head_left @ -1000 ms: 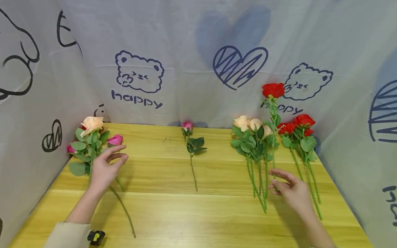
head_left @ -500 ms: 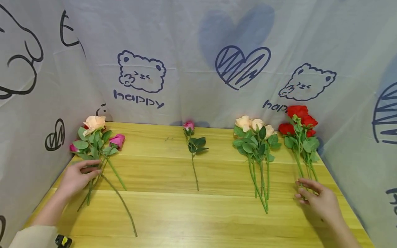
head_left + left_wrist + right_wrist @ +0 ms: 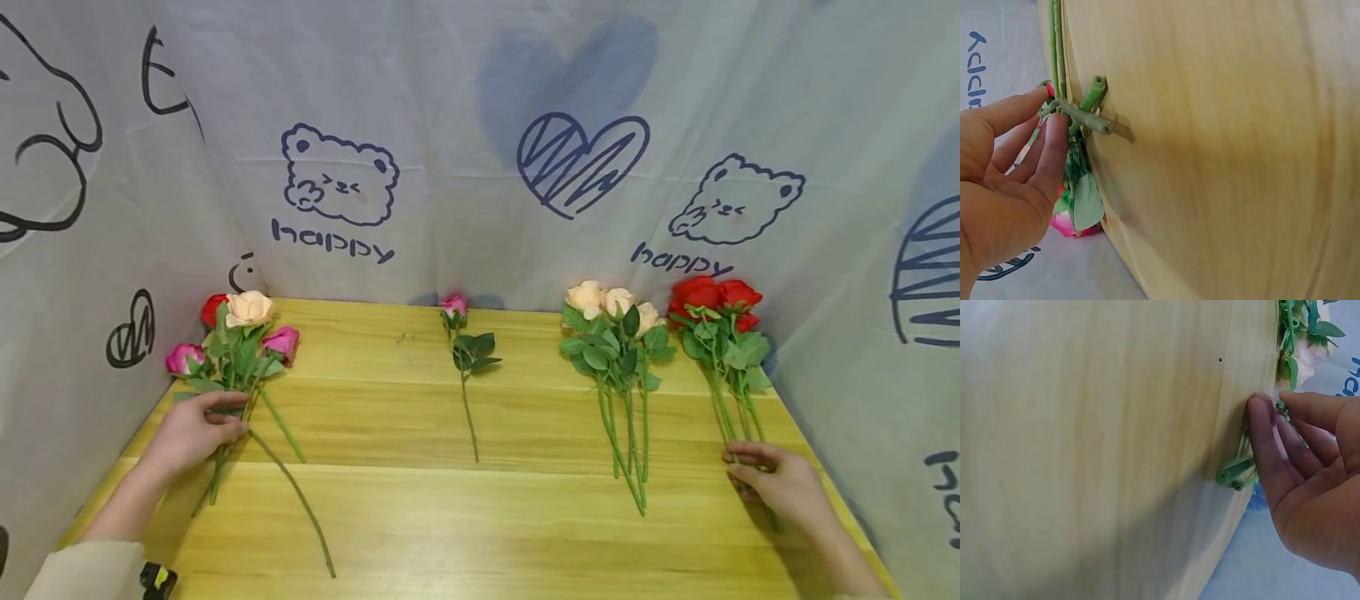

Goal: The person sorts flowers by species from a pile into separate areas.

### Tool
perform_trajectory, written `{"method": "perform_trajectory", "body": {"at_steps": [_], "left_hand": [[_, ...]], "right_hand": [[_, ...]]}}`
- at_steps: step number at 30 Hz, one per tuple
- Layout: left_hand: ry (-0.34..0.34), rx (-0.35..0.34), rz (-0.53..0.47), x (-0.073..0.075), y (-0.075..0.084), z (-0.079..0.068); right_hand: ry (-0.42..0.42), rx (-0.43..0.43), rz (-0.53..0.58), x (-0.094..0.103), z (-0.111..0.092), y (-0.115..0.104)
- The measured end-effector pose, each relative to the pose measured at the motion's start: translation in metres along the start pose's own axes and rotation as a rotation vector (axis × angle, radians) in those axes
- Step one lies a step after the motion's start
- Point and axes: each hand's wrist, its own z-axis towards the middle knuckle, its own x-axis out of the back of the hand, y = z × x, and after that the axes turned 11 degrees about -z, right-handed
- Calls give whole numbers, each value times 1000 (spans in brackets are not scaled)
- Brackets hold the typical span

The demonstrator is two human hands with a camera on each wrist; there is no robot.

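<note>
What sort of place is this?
Probably a staged tabletop booth: a wood-grain table, printed cloth-like walls on three sides, and long-stemmed roses laid out across the table.

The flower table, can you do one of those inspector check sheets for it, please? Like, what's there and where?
Surface: yellow wood-grain table; small dark spot in the right wrist view.
Job's things: mixed bunch left, one pink rose in the middle, three peach roses and red roses right.
Clutter: black-and-yellow object by the left sleeve, unclear what.
Hands: left hand at the mixed bunch, right hand at the red roses; grip hard to tell.
Cables: nothing seen.
Surroundings: pale cloth walls with bears and hearts.
</note>
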Motion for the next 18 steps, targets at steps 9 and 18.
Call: {"method": "perform_trajectory", "body": {"at_steps": [9, 18], "left_hand": [[-64, -20, -78, -8, 3, 3], [-71, -64, -52, -15, 2, 7]], "right_hand": [[30, -5, -81, -1, 2, 1], [39, 16, -69, -6, 3, 0]]}}
